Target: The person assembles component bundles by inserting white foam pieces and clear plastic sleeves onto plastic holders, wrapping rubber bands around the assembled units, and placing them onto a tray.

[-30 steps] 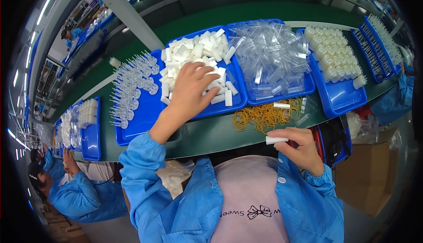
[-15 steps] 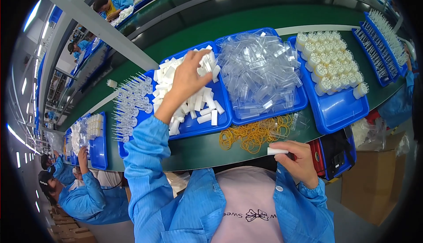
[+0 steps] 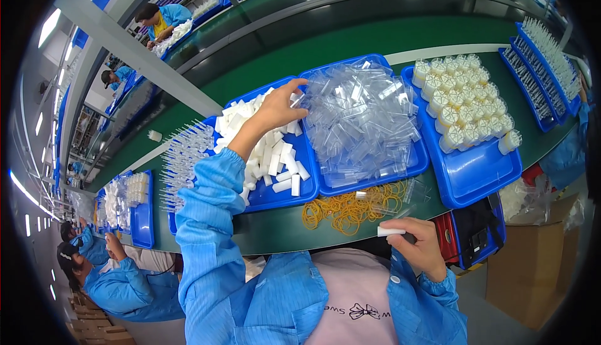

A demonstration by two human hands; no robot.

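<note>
Pinching a small white block point(image 3: 392, 231) in the right hand point(image 3: 421, 248), near the table edge by the yellow rubber bands point(image 3: 341, 210); reaching the left hand point(image 3: 280, 108), fingers spread, onto clear plastic pieces point(image 3: 363, 120) in the blue tray point(image 3: 419, 162); white blocks point(image 3: 266, 142) lying just beside.

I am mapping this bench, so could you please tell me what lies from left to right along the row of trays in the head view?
Clear tubes → white blocks, with the left hand over them → clear bags → white round caps → tray of white sticks.
</note>
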